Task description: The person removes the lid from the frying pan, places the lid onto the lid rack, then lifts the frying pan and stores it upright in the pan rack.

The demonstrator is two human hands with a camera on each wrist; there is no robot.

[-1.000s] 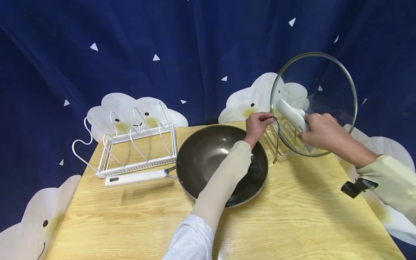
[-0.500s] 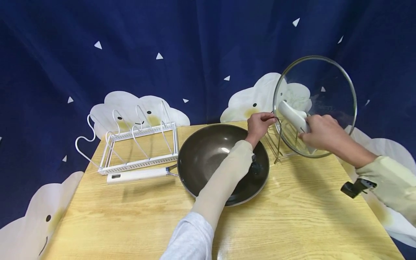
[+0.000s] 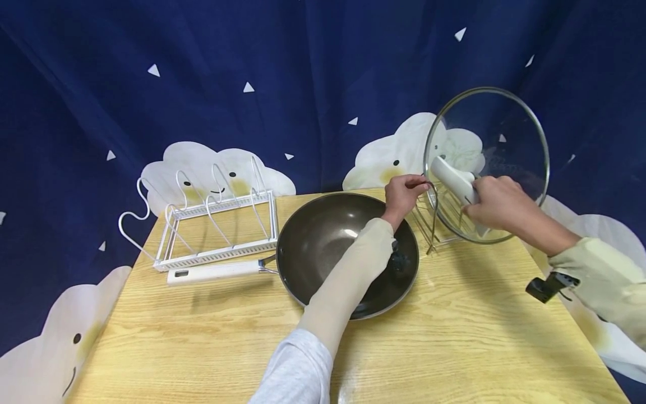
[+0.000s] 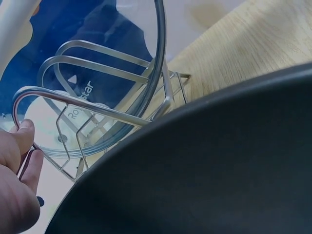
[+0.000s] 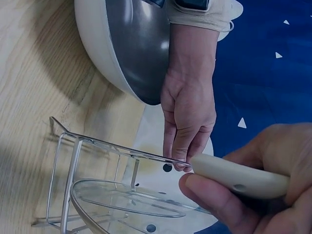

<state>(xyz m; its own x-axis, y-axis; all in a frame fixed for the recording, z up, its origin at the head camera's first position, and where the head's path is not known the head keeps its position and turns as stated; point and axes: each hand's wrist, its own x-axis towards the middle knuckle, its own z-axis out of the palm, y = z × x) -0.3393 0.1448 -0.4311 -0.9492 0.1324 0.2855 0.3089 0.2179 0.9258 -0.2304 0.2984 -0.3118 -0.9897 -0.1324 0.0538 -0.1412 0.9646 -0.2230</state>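
Observation:
A round glass lid [image 3: 499,134] stands almost upright in a metal wire rack [image 3: 434,221] at the table's far right. My right hand [image 3: 497,207] grips the lid's white handle [image 3: 454,178], also seen as the cream handle [image 5: 239,178] in the right wrist view. My left hand [image 3: 402,193] reaches over the dark wok [image 3: 323,241] and holds the rack's front wire loop [image 4: 73,102] in its fingers [image 5: 183,141]. The lid's rim [image 4: 158,73] sits between the rack's loops.
The wok's white handle [image 3: 212,273] points left. Behind it stands a white wire pan rack [image 3: 212,224] with several dividers. The wooden table [image 3: 202,348] is backed by a dark blue curtain [image 3: 252,67] with cloud prints. A black strap [image 3: 544,287] is on my right sleeve.
The lid has shifted very slightly in the rack while my right hand keeps its handle. My left hand stays on the rack's wire. The view has drifted a little.

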